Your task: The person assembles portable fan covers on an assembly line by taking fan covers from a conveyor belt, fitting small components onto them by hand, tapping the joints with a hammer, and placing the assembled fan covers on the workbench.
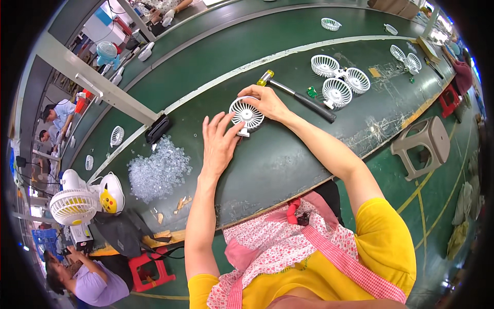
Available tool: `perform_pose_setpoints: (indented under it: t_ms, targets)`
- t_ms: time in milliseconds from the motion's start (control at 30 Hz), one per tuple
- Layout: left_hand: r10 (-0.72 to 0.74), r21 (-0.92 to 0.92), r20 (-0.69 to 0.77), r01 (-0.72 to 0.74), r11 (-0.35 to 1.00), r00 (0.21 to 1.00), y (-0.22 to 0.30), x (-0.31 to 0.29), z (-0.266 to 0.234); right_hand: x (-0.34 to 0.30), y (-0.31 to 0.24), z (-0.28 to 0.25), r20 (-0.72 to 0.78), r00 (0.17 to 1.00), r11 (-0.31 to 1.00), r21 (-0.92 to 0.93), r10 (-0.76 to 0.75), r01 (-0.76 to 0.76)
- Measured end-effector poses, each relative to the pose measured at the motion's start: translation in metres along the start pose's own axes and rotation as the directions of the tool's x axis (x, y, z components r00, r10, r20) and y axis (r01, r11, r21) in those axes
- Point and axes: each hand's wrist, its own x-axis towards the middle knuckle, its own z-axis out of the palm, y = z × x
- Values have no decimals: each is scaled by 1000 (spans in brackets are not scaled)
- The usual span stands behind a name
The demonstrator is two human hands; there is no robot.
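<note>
A white round fan cage (248,115) with radial ribs and a small stub at its lower edge is held over the green work table. My right hand (268,104) grips its upper right rim, thumb over the front. At the lower left edge, near the stub, my left hand (219,141) holds it by thumb and forefinger, its other fingers spread. Beyond my right hand lies a hammer (301,96) with a yellow head and dark handle. A heap of small clear plastic pieces (158,169) is left of my left hand.
Three white fan cages (337,92) sit together at right, a small green circuit board (312,92) beside them. A black object (158,129) lies by the metal post. An assembled white fan (73,207) stands at left. Past the pale strip runs a green conveyor (288,31). A stool (423,145) stands right.
</note>
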Motion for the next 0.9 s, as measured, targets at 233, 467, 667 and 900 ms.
perform_pose_setpoints:
  t_ms: [233,467,667,900]
  targets:
    - [79,-20,-37,-79,997,996,-1,0,-2,-6,-7,12,0,1000,999,48,2,-2]
    - [-10,53,-373,32,998,928,-8,-3,-1,-36,-29,34,169,984,996,-73,58,-46]
    - [-19,123,-336,63,990,942,-7,-4,-1,-48,-42,45,242,969,992,-122,57,-28]
    - [-57,172,-337,121,978,940,-8,-9,-2,-62,-55,48,236,918,837,-385,-317,389]
